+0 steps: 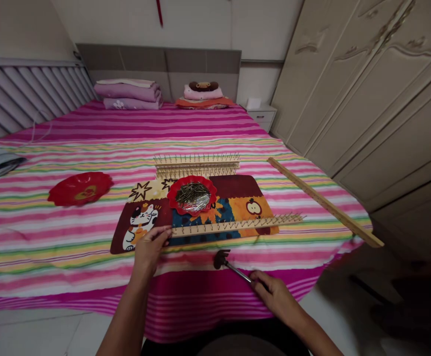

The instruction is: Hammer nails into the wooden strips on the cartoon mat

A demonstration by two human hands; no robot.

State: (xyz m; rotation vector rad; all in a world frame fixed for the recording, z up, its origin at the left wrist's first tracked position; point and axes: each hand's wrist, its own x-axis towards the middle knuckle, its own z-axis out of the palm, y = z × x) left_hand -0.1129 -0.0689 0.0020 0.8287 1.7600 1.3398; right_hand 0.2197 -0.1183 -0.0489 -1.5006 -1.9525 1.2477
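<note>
Now, the left hand [153, 248] holds the near-left end of a strip [222, 227], which lies across the mat [233, 187] with nails upward. The right hand [275, 295] is closed around the handle of the hammer [237, 272]; its head is just before the strip, low by the bed [89, 272]. If the left grip is too light, the strip could tip; a careless swing could hit those fingers. A knock against the dish [191, 179] could spill its nails [193, 195]. I count one hammer, one mat, one dish, one plate [65, 192]; behind, at least two strips more; at right, one bar [322, 201], perhaps several together. The nails are too many for counting.
</note>
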